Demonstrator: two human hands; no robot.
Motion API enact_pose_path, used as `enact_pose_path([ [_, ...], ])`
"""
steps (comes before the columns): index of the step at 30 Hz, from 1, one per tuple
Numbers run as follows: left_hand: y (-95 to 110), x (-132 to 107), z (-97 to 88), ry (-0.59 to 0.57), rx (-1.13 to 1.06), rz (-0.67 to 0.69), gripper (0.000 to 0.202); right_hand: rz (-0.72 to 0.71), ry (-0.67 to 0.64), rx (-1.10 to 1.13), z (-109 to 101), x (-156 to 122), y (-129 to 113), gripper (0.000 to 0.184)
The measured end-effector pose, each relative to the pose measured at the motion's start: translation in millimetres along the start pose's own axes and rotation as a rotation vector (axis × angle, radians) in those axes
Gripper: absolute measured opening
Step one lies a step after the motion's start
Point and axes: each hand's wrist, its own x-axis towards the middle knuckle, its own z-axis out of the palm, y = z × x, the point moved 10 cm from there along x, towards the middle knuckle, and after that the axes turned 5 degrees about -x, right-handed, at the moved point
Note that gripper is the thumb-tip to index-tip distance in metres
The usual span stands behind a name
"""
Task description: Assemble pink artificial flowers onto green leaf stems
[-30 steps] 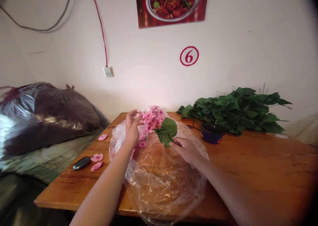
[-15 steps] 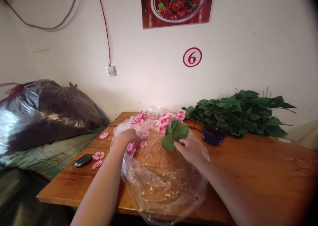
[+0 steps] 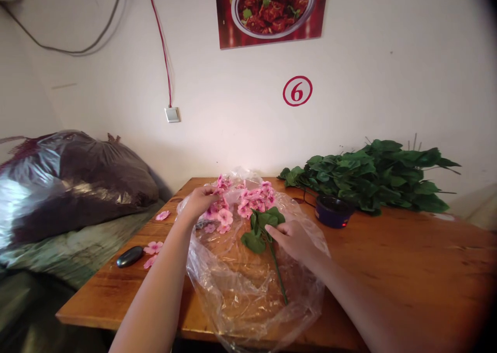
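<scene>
My right hand (image 3: 293,239) pinches an artificial flower stem (image 3: 278,275) just below its green leaves (image 3: 256,234). The stem's lower end points toward me, and pink blossoms (image 3: 258,197) show at its far end. Over the left side of the clear plastic bag (image 3: 248,296), my left hand (image 3: 202,203) has its fingers closed at the edge of a heap of loose pink flower heads (image 3: 223,216). The fingertips touch the pink petals; which piece they grip is partly hidden.
Loose pink petals (image 3: 153,247) and a black oval object (image 3: 130,256) lie on the wooden table (image 3: 388,270) at left. Green leafy stems (image 3: 373,174) are piled at the back right behind a dark blue round pot (image 3: 334,211) with a red light. A large stuffed bag (image 3: 77,172) rests at far left.
My right hand has brought the flower stem slightly left and lower, tilting it so more of the stem shows. My left hand has risen a little from the pink heap with its fingers on petals.
</scene>
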Motion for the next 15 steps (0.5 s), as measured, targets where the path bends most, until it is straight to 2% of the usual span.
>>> enact_pose_path([
  [2,18,-8,13.6,-0.052,-0.117,0.052,0.028,0.007,0.064,0.217,-8,0,2,0.057],
  [4,41,-20,35.6,-0.172,-0.444,0.108,0.031,0.023,0.049,0.477,-9,0,3,0.048],
  [7,73,-40,66.5,-0.282,-0.662,0.181,0.027,-0.006,-0.12,0.826,1,-1,-11,0.031],
  [9,91,-53,85.0,-0.324,-0.687,0.266,0.022,-0.053,-0.25,0.981,7,-6,-27,0.036],
  [12,96,-62,104.7,-0.288,-0.615,0.325,0.021,-0.077,-0.333,1.095,11,-10,-42,0.042],
  [15,83,-61,107.6,-0.139,-0.543,0.3,0.036,-0.063,-0.254,1.103,6,-8,-41,0.022],
])
